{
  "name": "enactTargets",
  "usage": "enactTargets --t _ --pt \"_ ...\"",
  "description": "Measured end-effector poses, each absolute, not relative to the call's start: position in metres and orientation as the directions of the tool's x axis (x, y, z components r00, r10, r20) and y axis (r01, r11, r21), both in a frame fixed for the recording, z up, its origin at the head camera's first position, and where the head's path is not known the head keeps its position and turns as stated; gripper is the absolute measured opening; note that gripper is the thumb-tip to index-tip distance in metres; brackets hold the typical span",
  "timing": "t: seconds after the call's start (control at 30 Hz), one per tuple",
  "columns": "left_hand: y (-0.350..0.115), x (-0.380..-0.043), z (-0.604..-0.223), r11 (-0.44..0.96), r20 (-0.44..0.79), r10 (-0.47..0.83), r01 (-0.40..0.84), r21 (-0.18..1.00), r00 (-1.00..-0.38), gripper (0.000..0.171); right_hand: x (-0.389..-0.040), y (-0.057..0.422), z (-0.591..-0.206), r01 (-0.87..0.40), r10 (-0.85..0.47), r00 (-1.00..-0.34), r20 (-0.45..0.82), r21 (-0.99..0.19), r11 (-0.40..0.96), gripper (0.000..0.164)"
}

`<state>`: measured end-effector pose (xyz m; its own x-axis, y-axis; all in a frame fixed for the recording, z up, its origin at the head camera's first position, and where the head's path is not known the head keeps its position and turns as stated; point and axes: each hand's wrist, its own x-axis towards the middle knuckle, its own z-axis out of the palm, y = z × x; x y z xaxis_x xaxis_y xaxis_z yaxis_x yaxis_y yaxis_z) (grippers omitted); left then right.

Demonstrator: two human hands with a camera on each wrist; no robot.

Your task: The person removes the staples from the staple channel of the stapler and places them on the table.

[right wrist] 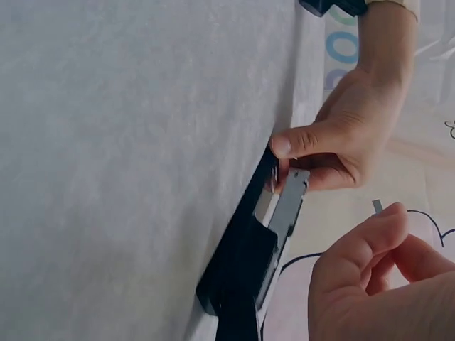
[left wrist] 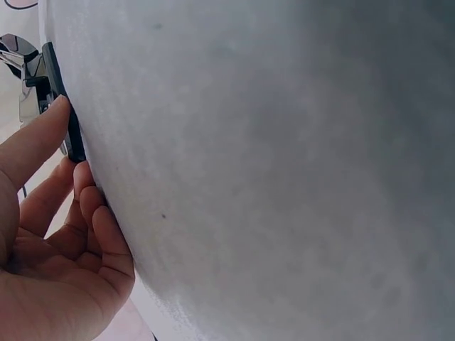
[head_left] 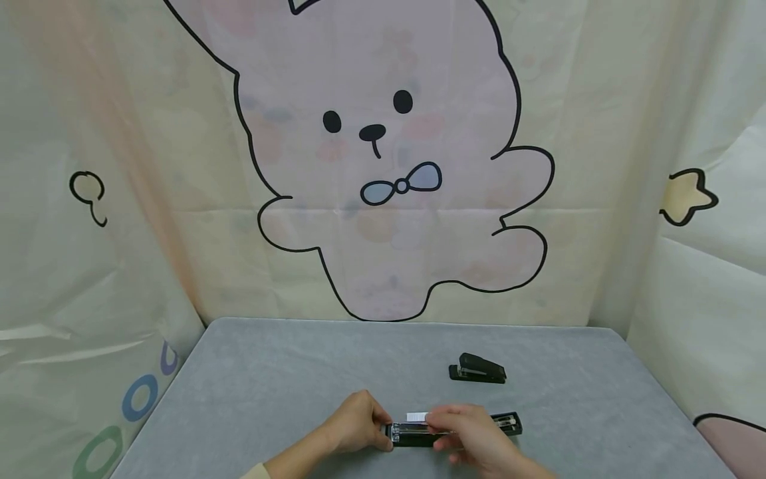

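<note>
A black stapler (head_left: 411,439) lies opened out in front of me in the head view, its metal channel exposed. Its far right end, with metal showing, appears beyond my right hand. My left hand (head_left: 359,422) grips the left end of the base between thumb and fingers; the left wrist view shows the thumb (left wrist: 53,121) on the base's edge. Between thumb and fingertips, my right hand (head_left: 475,436) pinches a short silvery strip of staples (head_left: 417,417), held just above the stapler. In the right wrist view the strip's end (right wrist: 377,207) sticks out past the fingertips, apart from the channel.
Another black stapler (head_left: 477,369), smaller in view, stands farther back on the grey cloth-covered table (head_left: 287,372). A printed curtain (head_left: 383,253) hangs behind the table's back edge, and more printed sheets hang along both sides.
</note>
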<state>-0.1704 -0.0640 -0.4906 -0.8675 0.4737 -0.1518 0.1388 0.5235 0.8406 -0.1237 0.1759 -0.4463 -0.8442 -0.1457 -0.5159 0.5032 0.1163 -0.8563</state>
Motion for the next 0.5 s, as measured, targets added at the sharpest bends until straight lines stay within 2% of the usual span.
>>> enactTargets --t 0.3,0.5 --pt "-0.064 -0.171 -0.491 0.525 -0.162 0.481 0.135 0.840 -0.862 0.022 -0.119 0.203 -0.434 0.501 -0.161 -0.848 -0.505 -0.863 0.067 0.021" --pt "-0.065 -0.171 -0.489 0.522 -0.184 0.482 0.111 0.846 -0.857 0.022 -0.120 0.226 -0.429 0.463 -0.201 -0.859 -0.471 -0.882 0.090 0.019"
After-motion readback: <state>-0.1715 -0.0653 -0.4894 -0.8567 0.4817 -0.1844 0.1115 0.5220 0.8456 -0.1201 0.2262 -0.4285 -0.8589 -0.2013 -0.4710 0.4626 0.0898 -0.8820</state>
